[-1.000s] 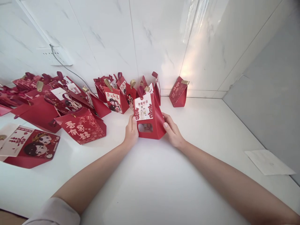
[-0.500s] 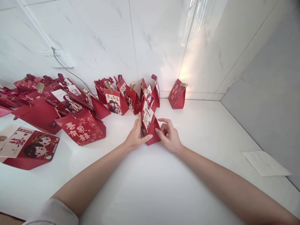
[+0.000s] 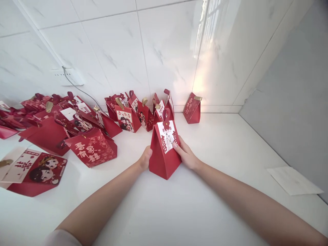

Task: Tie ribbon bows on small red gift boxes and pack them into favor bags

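Observation:
A red paper gift box (image 3: 161, 157) with a white picture label stands upright on the white counter (image 3: 179, 212), its top pinched closed under a red loop. My left hand (image 3: 145, 160) presses against its left side with curled fingers. My right hand (image 3: 186, 155) grips its right side, thumb on the label. Both hands hold the box between them.
Several finished red boxes (image 3: 133, 114) stand against the tiled wall behind, one more (image 3: 192, 108) alone in the corner. Flat and half-folded red boxes (image 3: 91, 147) lie at the left. A white paper sheet (image 3: 294, 180) lies at the right by the grey wall.
The box was open and turned sideways between my fingers; now it stands closed and upright, nearer to me, with both hands clasping its sides.

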{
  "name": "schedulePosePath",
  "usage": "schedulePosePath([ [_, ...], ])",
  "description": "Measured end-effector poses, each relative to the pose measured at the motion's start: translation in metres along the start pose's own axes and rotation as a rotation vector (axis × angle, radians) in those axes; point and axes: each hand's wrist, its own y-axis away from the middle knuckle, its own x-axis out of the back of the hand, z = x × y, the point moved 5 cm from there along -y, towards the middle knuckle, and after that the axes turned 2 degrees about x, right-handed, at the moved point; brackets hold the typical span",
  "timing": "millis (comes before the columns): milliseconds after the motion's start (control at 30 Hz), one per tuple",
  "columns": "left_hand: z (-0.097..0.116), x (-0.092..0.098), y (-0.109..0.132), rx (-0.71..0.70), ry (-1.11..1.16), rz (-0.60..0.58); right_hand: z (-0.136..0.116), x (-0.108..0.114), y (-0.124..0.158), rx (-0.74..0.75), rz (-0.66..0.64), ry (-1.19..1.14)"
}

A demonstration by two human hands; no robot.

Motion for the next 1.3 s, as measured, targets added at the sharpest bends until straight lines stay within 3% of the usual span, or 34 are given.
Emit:
schedulePosePath([
  [100, -0.008, 0.004, -0.007, 0.141, 0.112, 0.036, -0.004, 0.012, -0.002, 0.035, 0.179, 0.059],
  [200, 0.0, 0.013, -0.012, 0.007, 0.113, 0.209, -0.007, 0.018, -0.002, 0.096, 0.311, 0.187],
  [267, 0.005, 0.012, -0.011, -0.106, 0.119, 0.234, -0.008, 0.014, -0.001, 0.131, 0.275, 0.261],
  [400, 0.002, 0.007, -0.009, -0.067, -0.004, 0.21, -0.002, 0.001, -0.002, 0.109, 0.065, 0.179],
  [467, 0.008, 0.009, -0.01, -0.128, -0.081, 0.233, 0.0, 0.0, -0.002, 0.088, 0.037, 0.147],
  [633, 0.063, 0.015, -0.005, -0.594, -0.558, 0.408, -0.001, 0.001, -0.003, 0.095, 0.044, 0.2],
  [733, 0.087, 0.011, -0.004, -0.677, -0.798, 0.399, -0.002, 0.001, -0.001, 0.123, 0.052, 0.2],
  [833, 0.091, 0.008, -0.003, -0.689, -0.818, 0.377, 0.0, 0.002, -0.002, 0.112, 0.049, 0.211],
  [967, 0.066, 0.01, -0.003, -0.622, -0.608, 0.342, 0.004, 0.005, -0.005, 0.068, 0.017, 0.223],
  [1067, 0.038, 0.017, -0.006, -0.437, -0.384, 0.297, 0.006, 0.006, -0.005, 0.045, 0.018, 0.207],
  [1200, 0.009, 0.015, -0.011, -0.171, -0.277, 0.104, 0.008, 0.013, -0.006, -0.006, 0.13, 0.109],
  [1300, -0.001, 0.01, -0.014, -0.019, -0.21, -0.014, 0.01, 0.018, -0.007, -0.039, 0.202, 0.041],
])
